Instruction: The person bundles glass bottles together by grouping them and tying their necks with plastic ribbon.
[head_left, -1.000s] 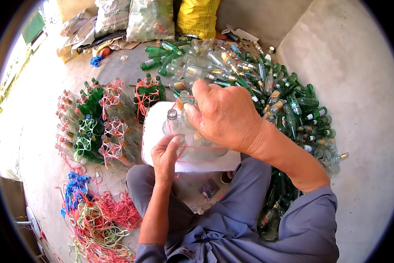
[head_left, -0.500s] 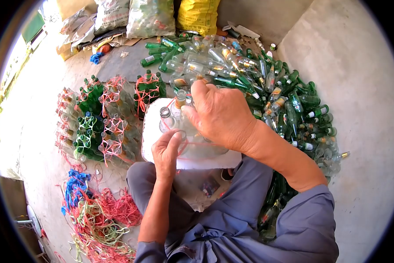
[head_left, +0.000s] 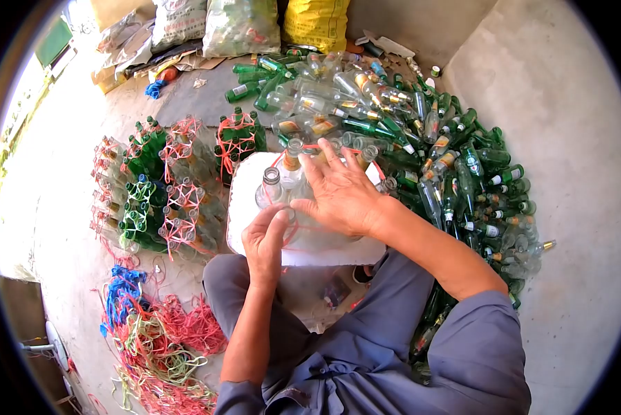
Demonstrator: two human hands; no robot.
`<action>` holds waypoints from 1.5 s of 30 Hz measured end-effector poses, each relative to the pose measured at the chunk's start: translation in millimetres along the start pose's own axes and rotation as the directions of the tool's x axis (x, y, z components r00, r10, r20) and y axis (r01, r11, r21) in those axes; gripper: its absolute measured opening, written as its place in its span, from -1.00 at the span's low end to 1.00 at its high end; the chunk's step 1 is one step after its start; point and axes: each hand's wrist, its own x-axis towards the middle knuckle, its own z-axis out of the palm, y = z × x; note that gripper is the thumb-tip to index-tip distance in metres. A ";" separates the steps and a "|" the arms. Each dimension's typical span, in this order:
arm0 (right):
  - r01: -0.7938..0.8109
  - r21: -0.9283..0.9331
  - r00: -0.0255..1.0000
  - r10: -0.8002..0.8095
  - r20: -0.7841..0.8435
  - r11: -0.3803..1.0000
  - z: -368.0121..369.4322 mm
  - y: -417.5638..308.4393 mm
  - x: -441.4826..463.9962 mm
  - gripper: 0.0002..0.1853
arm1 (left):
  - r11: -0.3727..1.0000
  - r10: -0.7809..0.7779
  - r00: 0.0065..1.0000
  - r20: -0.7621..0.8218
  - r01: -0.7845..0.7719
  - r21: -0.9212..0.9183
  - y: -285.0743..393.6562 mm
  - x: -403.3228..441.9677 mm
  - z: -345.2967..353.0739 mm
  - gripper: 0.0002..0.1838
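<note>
Several clear glass bottles stand upright in a cluster on a white board in front of me. Red string runs around their necks. At the near left side of the cluster, my left hand is pinched closed on the string beside a bottle's neck. My right hand lies over the cluster, palm down, fingers spread across the bottle tops and the far strand. It hides most of the middle bottles.
Bundles of green and clear bottles tied with red string stand at left. Loose bottles are heaped behind and to the right. A tangle of coloured string lies at lower left. Filled sacks line the back.
My right hand has lowered from a closed grip above the bottles to a spread hand over them. My left hand has stayed nearly in place.
</note>
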 end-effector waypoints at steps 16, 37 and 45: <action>0.174 0.375 0.756 0.121 -0.644 0.911 -4.7 -42.7 -64.9 -0.69 | 0.999 -0.024 1.000 0.013 0.025 -0.025 6.2 -4.2 4.4 -0.69; -0.049 0.995 0.843 0.531 0.085 -0.082 81.9 -116.8 -83.0 -0.57 | 0.989 -0.105 0.993 -0.060 0.110 0.101 21.1 -10.2 8.8 -0.57; 0.124 0.888 0.881 0.461 0.107 -0.443 105.9 -119.8 -76.2 -0.56 | 0.656 0.498 0.867 0.000 -0.378 0.653 -0.1 6.1 -4.4 -0.63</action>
